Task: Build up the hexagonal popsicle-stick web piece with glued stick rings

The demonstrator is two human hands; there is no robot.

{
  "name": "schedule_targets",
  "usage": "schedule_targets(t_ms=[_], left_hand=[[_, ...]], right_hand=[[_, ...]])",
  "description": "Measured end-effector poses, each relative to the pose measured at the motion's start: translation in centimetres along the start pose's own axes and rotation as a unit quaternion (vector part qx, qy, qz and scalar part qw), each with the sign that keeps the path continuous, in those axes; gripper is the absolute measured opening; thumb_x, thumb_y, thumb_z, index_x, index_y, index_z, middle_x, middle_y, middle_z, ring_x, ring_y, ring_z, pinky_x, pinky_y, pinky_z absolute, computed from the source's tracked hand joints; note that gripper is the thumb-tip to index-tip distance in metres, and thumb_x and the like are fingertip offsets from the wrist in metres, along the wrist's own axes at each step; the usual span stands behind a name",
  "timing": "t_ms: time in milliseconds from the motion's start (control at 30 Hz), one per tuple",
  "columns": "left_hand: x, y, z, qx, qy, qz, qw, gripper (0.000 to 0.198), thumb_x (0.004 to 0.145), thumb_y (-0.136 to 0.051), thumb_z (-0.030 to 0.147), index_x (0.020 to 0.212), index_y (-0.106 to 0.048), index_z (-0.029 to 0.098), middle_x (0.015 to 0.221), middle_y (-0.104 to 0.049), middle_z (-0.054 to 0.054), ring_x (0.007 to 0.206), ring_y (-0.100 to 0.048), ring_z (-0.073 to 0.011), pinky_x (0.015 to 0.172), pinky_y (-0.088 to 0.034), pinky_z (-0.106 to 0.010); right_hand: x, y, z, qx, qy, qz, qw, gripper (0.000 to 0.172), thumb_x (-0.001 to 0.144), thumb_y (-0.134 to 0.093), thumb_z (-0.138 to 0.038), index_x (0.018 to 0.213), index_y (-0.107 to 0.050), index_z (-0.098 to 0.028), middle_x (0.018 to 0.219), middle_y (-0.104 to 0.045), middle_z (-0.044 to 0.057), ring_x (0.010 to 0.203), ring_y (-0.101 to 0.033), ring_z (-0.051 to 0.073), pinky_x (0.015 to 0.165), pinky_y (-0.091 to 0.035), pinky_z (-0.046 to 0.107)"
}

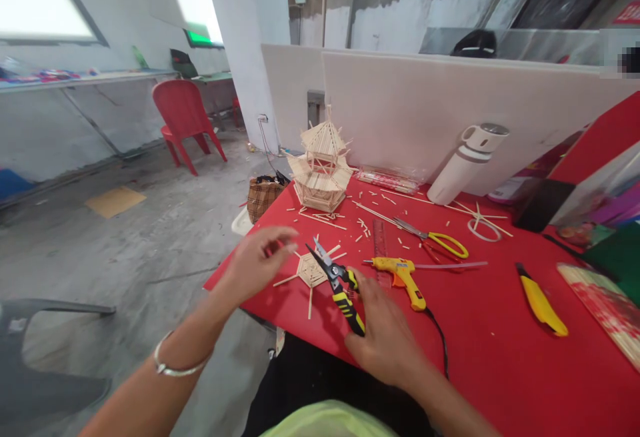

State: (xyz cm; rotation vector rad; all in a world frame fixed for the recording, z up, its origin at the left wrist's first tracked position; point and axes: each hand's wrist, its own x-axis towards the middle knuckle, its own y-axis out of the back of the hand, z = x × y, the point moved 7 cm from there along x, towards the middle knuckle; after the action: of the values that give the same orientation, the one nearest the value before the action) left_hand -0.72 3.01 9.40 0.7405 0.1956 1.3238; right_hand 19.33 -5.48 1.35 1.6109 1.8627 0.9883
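Note:
My right hand [383, 330] grips a pair of yellow-and-black hand shears [345, 303], their blades parted and pointing up and to the left. Beneath the blades, a flat hexagonal piece made of thin sticks [309, 271] lies on the red table, with stick ends jutting out from its corners. My left hand [260, 260] hovers just left of that piece, thumb and fingers apart, with nothing visible between them. Behind it stands a tiered pagoda model of sticks [323, 180]. A yellow glue gun [400, 273] rests to the right of my right hand.
On the red table [480, 370] are scissors with yellow handles [445, 243], a clear red ruler [380, 240], a yellow utility knife [543, 303], scattered stick bits and a white bottle [467, 163]. Packs of sticks [603, 310] lie at right. A pale partition [400, 110] borders the back.

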Motion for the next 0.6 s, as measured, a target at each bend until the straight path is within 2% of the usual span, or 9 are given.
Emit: schedule_targets(t_ms=[33, 67, 133, 233, 333, 400, 467, 533, 600], left_hand=[[0.2, 1.2, 1.2, 0.079, -0.050, 0.049, 0.994, 0.028, 0.087, -0.058, 0.036, 0.105, -0.070, 0.019, 0.090, -0.066, -0.006, 0.068, -0.057, -0.0134, 0.063, -0.046, -0.025], [0.4, 1.6, 2.6, 0.144, -0.109, 0.056, 0.982, 0.030, 0.089, -0.057, 0.034, 0.113, -0.068, 0.021, 0.107, -0.065, -0.008, 0.081, -0.060, -0.0158, 0.072, -0.049, -0.027], [0.4, -0.1, 5.1, 0.246, -0.222, -0.031, 0.943, 0.029, 0.090, -0.057, 0.034, 0.115, -0.068, 0.023, 0.124, -0.061, -0.010, 0.102, -0.059, -0.0216, 0.085, -0.049, -0.032], [0.3, -3.0, 6.2, 0.355, -0.270, -0.128, 0.886, 0.020, 0.092, -0.051, 0.022, 0.097, -0.069, 0.018, 0.094, -0.067, -0.008, 0.085, -0.060, -0.0197, 0.074, -0.048, -0.030], [0.3, -4.4, 5.8, 0.390, -0.260, -0.154, 0.870, 0.024, 0.091, -0.044, 0.010, 0.094, -0.067, 0.015, 0.082, -0.066, -0.007, 0.073, -0.058, -0.0176, 0.065, -0.046, -0.028], [0.4, -3.9, 5.3, 0.383, -0.251, -0.135, 0.879, 0.024, 0.089, -0.044, 0.009, 0.088, -0.067, 0.015, 0.079, -0.066, -0.008, 0.069, -0.058, -0.0175, 0.061, -0.043, -0.028], [0.8, -2.2, 4.6, 0.343, -0.218, -0.080, 0.910, 0.023, 0.088, -0.047, 0.012, 0.081, -0.068, 0.015, 0.072, -0.064, -0.006, 0.064, -0.056, -0.0164, 0.058, -0.041, -0.027], [1.3, 0.3, 3.3, 0.237, -0.143, 0.006, 0.961, 0.022, 0.089, -0.052, 0.021, 0.079, -0.070, 0.016, 0.068, -0.063, -0.004, 0.061, -0.055, -0.0144, 0.057, -0.039, -0.026], [1.4, 2.0, 0.9, 0.055, -0.024, 0.077, 0.995, 0.023, 0.086, -0.060, 0.034, 0.076, -0.071, 0.016, 0.063, -0.061, -0.002, 0.056, -0.051, -0.0118, 0.054, -0.039, -0.024]], right_hand=[[0.2, 0.6, 0.0, -0.056, 0.001, 0.007, 0.998, 0.087, 0.065, -0.057, -0.022, 0.148, -0.030, -0.019, 0.117, -0.057, 0.015, 0.106, -0.055, 0.034, 0.092, -0.044, 0.049], [0.4, 1.2, -0.2, -0.115, 0.007, 0.013, 0.993, 0.087, 0.066, -0.057, -0.022, 0.148, -0.031, -0.018, 0.115, -0.056, 0.015, 0.104, -0.054, 0.035, 0.091, -0.043, 0.050], [0.9, 2.6, -1.0, -0.215, 0.024, 0.030, 0.976, 0.085, 0.066, -0.058, -0.022, 0.147, -0.035, -0.015, 0.110, -0.056, 0.016, 0.099, -0.052, 0.035, 0.087, -0.041, 0.049], [1.7, 4.5, -2.5, -0.327, 0.053, 0.067, 0.941, 0.082, 0.066, -0.059, -0.020, 0.146, -0.040, -0.014, 0.101, -0.055, 0.015, 0.090, -0.050, 0.032, 0.079, -0.038, 0.045], [2.2, 5.8, -3.3, -0.385, 0.086, 0.098, 0.914, 0.080, 0.070, -0.059, -0.016, 0.147, -0.039, -0.017, 0.098, -0.054, 0.013, 0.085, -0.047, 0.029, 0.078, -0.035, 0.042], [2.2, 6.3, -3.2, -0.387, 0.107, 0.110, 0.909, 0.082, 0.070, -0.059, -0.014, 0.149, -0.037, -0.018, 0.101, -0.054, 0.013, 0.090, -0.047, 0.029, 0.084, -0.035, 0.044], [2.0, 6.7, -2.4, -0.359, 0.104, 0.112, 0.921, 0.085, 0.069, -0.060, -0.014, 0.150, -0.036, -0.019, 0.107, -0.054, 0.015, 0.098, -0.047, 0.032, 0.092, -0.033, 0.048], [1.6, 6.7, -0.9, -0.279, 0.065, 0.101, 0.953, 0.087, 0.068, -0.060, -0.017, 0.151, -0.035, -0.019, 0.114, -0.054, 0.016, 0.106, -0.046, 0.034, 0.096, -0.032, 0.051], [1.0, 6.0, 0.7, -0.119, 0.002, 0.060, 0.991, 0.090, 0.067, -0.059, -0.021, 0.153, -0.031, -0.021, 0.123, -0.053, 0.015, 0.113, -0.046, 0.035, 0.097, -0.035, 0.051]])
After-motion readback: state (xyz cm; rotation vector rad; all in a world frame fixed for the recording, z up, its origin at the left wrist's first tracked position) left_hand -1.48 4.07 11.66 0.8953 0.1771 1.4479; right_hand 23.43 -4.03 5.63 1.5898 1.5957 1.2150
